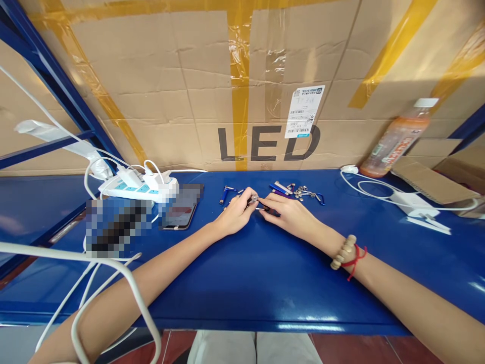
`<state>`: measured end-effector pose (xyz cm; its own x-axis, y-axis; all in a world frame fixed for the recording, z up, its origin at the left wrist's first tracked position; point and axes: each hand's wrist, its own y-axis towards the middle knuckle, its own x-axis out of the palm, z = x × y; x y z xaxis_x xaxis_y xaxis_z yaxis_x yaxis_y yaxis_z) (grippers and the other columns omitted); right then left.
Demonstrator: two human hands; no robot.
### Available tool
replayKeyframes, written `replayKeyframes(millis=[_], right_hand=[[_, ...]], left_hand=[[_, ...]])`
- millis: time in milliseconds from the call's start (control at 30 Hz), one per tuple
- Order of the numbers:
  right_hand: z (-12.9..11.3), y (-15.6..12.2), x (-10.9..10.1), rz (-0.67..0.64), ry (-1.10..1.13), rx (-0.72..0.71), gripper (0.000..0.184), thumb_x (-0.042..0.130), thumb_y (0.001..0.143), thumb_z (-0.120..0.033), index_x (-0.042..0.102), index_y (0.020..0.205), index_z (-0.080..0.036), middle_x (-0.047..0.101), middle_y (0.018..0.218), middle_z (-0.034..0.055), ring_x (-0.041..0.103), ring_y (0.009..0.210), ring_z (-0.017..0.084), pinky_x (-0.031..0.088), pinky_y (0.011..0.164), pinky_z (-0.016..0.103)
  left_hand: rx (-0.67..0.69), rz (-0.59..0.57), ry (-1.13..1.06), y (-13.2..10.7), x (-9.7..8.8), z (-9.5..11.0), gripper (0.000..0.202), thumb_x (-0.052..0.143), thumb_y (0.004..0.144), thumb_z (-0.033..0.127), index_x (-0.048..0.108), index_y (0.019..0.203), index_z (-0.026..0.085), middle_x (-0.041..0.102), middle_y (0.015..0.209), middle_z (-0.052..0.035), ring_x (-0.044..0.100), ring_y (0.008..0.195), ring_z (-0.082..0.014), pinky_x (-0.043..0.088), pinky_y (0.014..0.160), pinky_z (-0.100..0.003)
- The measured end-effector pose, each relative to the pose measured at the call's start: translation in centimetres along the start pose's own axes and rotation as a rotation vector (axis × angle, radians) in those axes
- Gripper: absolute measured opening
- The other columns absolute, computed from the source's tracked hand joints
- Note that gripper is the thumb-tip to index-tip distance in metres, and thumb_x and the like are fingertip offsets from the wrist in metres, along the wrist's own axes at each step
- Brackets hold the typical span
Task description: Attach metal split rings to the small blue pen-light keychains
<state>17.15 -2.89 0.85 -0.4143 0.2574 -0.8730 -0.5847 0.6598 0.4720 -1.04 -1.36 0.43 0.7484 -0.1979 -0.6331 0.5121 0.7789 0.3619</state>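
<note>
My left hand (238,215) is closed, its thumb and fingers pinching a small silvery metal part (254,199) above the blue table. Opposite it, my right hand (290,213) is closed around a small dark-handled tool with a thin light shaft (259,209); its exact kind is too small to tell. The fingertips of both hands meet close to the metal part. Just beyond my left hand lies a small blue metal piece (224,195). Behind my right hand are blue and purple flat pieces (281,188), several small metal parts (302,192) and a blue carabiner-like clip (321,198).
A white power strip (140,189) with plugs and a phone (182,215) sit left. White cables (109,260) cross over my left forearm. At right stand an orange drink bottle (397,141) and a white charger (415,205). A large cardboard box (170,101) backs the table.
</note>
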Motion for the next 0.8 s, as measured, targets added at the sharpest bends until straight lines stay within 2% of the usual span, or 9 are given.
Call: replayKeyframes(millis=[100,233,433,533,667,800], right_hand=[[-0.09,0.02,0.19,-0.052,-0.025,-0.008,0.023,0.043,0.090,-0.026,0.062,0.097,-0.014,0.060,0.077,0.0046,0.058,0.066,0.015,0.044,0.058,0.025],[-0.11,0.01,0.31,-0.054,-0.054,-0.040,0.023,0.040,0.091,-0.026,0.059,0.092,-0.013,0.057,0.070,0.0034,0.054,0.060,0.014,0.039,0.055,0.025],[-0.08,0.10,0.12,-0.030,-0.024,-0.044,0.025,0.036,0.091,-0.023,0.059,0.089,-0.014,0.053,0.069,0.0029,0.049,0.060,0.014,0.038,0.057,0.025],[0.06,0.15,0.07,-0.014,0.017,-0.013,0.026,0.036,0.091,-0.023,0.060,0.085,-0.014,0.051,0.068,0.0027,0.048,0.060,0.014,0.040,0.058,0.026],[0.40,0.06,0.09,0.128,0.108,0.086,0.027,0.037,0.091,-0.028,0.061,0.093,-0.018,0.052,0.068,0.0025,0.049,0.061,0.015,0.043,0.061,0.027],[0.45,-0.12,0.08,0.299,0.142,0.136,0.032,0.033,0.093,-0.031,0.060,0.106,-0.021,0.055,0.074,0.0038,0.054,0.071,0.017,0.046,0.078,0.032]], left_hand=[[0.012,0.004,0.014,0.02,-0.02,0.03,0.008,0.037,0.089,0.024,0.037,0.082,0.021,0.042,0.070,0.0041,0.041,0.063,-0.0105,0.033,0.063,-0.023],[0.026,0.020,0.016,0.05,0.00,-0.06,0.008,0.037,0.089,0.024,0.037,0.082,0.020,0.043,0.071,0.0042,0.040,0.064,-0.0102,0.034,0.064,-0.023],[0.030,-0.025,0.046,-0.10,-0.02,0.17,0.007,0.035,0.090,0.025,0.037,0.085,0.021,0.044,0.070,0.0038,0.042,0.062,-0.0107,0.036,0.063,-0.023],[0.012,-0.053,0.057,-0.23,-0.12,0.39,0.011,0.035,0.091,0.031,0.037,0.090,0.021,0.045,0.070,0.0035,0.044,0.062,-0.0116,0.036,0.062,-0.024],[-0.002,-0.069,0.059,-0.31,-0.21,0.68,0.017,0.030,0.092,0.036,0.036,0.096,0.020,0.049,0.075,0.0017,0.047,0.064,-0.0128,0.038,0.065,-0.026],[-0.014,-0.098,0.070,-0.27,-0.15,0.91,0.017,0.025,0.094,0.033,0.035,0.102,0.021,0.055,0.084,-0.0010,0.052,0.071,-0.0145,0.039,0.071,-0.028]])
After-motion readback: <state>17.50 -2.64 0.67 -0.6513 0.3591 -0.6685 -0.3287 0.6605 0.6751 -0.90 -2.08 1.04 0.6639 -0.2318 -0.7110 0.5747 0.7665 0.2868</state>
